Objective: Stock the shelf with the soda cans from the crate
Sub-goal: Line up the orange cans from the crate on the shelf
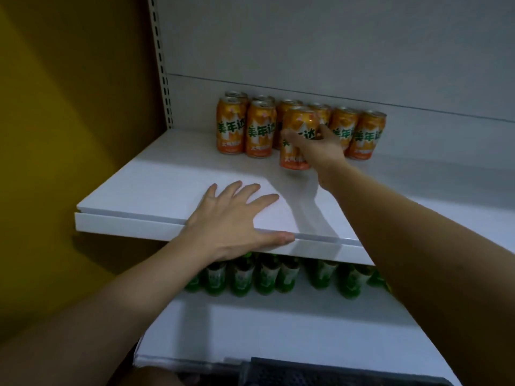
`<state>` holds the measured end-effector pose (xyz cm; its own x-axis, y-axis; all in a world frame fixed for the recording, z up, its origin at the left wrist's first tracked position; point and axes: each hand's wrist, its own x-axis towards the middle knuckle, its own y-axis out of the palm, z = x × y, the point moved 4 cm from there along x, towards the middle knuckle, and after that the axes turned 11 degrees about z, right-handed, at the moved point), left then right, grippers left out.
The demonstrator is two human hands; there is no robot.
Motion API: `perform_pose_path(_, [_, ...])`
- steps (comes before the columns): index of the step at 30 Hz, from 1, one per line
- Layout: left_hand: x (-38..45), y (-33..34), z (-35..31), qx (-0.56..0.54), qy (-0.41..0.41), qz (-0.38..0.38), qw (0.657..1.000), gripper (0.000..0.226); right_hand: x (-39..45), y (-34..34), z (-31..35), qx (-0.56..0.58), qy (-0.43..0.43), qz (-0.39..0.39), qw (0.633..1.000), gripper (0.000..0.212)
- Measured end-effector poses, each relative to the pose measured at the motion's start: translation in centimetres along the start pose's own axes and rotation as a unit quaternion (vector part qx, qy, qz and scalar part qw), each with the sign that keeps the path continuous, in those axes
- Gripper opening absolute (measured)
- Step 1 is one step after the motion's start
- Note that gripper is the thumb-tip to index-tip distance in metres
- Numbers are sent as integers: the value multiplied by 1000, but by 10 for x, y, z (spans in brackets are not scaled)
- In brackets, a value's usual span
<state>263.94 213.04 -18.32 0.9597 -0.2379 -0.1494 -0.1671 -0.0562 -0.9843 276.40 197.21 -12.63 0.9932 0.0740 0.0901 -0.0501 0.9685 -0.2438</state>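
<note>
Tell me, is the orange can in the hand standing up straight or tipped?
Tipped a little. The held orange soda can leans left at its top in the right hand, unlike the upright cans behind it.

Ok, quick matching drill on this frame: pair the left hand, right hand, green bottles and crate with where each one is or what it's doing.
Things:
1. left hand
2. right hand
3. green bottles
4. crate

States or places:
A. on the lower shelf
B. grips an orange can
C. at the bottom edge of the view
D. rests flat on the upper shelf's front edge

Pairs: 1-D, 2-B, 3-A, 4-C
</note>
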Motion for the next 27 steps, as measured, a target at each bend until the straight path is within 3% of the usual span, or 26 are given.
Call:
perform_pose_path(3, [1, 1, -1, -1, 3, -12, 1000, 99, 30, 3, -7, -22, 12, -19, 1000, 101])
perform_pose_path(13, [0, 1, -2, 4, 3, -18, 1000, 98, 68, 18, -24, -23, -35, -41, 998, 80])
perform_pose_path(19, [-3, -1, -4, 1, 0, -10, 1000, 100, 61, 15, -25, -45, 5, -15, 999, 81])
perform_pose_path(23, [-4, -2, -4, -6, -2, -3, 1000, 101, 45, 12, -22, -84, 48, 20, 995, 67])
perform_pose_path(27, [-4, -3, -4, -11, -8, 4, 1000, 100, 12, 7, -12, -147, 35, 77, 986, 55])
